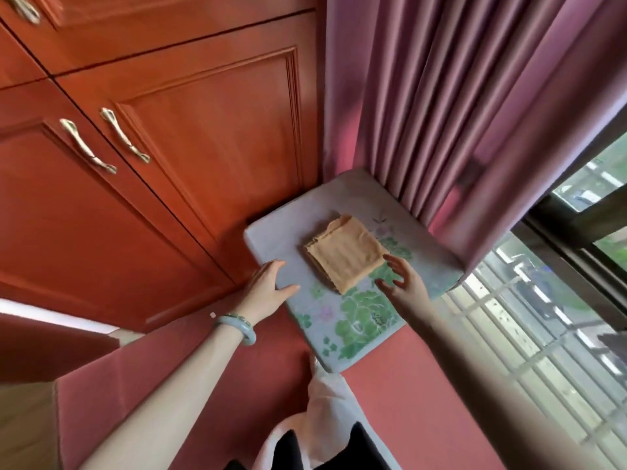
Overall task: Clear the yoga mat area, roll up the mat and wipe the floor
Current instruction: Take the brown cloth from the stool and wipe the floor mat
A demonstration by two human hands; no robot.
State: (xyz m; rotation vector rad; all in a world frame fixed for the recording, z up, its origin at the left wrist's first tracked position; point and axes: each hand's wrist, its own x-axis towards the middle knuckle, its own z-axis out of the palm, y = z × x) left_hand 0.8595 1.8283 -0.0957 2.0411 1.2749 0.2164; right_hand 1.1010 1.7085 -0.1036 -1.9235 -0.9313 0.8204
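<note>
Filling the left of the view is a red wooden cabinet (pixel 169 147), with purple curtains (pixel 475 113) hanging to its right beside a window (pixel 559 317). Tucked into the corner between them lies a pale floral cushion (pixel 356 320) on a red surface (pixel 407 401). On the cushion rests a folded orange cloth (pixel 346 252), which I take to be the wiping cloth for the floor. It looks soft, light and limp, likely to unfold if lifted by one corner, so pinching the whole stack at its near edge seems best. The left hand (pixel 268 286), a bangle (pixel 237 327) on its wrist, rests on the cushion's left edge with fingers (pixel 288 288) loosely straight. The right hand (pixel 403 279) hovers just beside the cloth, fingers spread and grasping nothing.
</note>
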